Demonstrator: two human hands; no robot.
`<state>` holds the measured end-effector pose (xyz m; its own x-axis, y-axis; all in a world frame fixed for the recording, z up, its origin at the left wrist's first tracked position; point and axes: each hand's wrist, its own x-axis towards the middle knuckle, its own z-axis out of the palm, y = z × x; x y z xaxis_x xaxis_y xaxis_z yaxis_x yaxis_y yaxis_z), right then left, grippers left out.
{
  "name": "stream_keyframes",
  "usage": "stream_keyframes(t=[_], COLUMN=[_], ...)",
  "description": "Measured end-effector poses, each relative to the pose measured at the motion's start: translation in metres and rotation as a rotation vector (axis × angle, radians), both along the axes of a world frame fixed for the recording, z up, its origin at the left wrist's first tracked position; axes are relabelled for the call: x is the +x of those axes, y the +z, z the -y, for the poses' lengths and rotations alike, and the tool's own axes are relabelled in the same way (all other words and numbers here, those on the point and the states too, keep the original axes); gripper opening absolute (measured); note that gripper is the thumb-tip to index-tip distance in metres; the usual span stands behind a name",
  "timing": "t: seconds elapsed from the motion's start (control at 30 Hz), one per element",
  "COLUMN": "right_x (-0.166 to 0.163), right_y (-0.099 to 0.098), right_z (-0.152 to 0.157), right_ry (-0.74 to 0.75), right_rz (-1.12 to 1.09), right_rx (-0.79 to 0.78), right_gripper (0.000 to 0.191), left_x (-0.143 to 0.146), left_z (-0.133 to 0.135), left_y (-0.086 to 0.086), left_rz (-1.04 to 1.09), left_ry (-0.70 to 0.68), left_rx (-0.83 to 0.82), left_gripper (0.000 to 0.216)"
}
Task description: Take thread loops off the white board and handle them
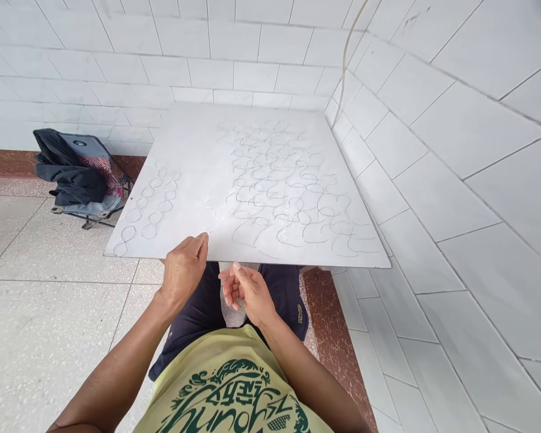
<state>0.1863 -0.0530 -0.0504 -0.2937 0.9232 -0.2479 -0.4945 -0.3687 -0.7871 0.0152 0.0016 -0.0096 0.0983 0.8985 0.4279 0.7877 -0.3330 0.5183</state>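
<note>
A large white board [198,150] lies flat in front of me, covered with pencilled loops and curls, thickest on its right half. My left hand [183,267] is at the board's near edge, its fingertips pinched together and touching the surface; whatever they pinch is too small to see. My right hand [246,287] hovers just below the board's edge over my lap, palm turned up, fingers loosely curled and apart, holding nothing I can make out.
A white tiled wall [455,180] runs close along the right and across the back. A folding chair with dark clothes [79,174] stands on the speckled floor at the left. A thin cord [345,66] hangs in the corner.
</note>
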Motion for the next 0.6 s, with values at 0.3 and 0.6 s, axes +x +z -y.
stream_keyframes(t=[0.3,0.6], right_x=[0.034,0.083], right_y=[-0.058,-0.117], right_z=[0.015,0.031], right_ry=[-0.133,-0.36], right_rz=[0.382,0.535], right_rx=[0.05,-0.123], right_gripper=[0.058,0.062], left_x=[-0.019,0.002], left_z=[-0.157,-0.302], left_y=[0.049,0.039], left_rz=[-0.04,0.301], left_ry=[0.093,0.175], left_rx=[-0.052,-0.428], left_gripper=[0.02,0.01])
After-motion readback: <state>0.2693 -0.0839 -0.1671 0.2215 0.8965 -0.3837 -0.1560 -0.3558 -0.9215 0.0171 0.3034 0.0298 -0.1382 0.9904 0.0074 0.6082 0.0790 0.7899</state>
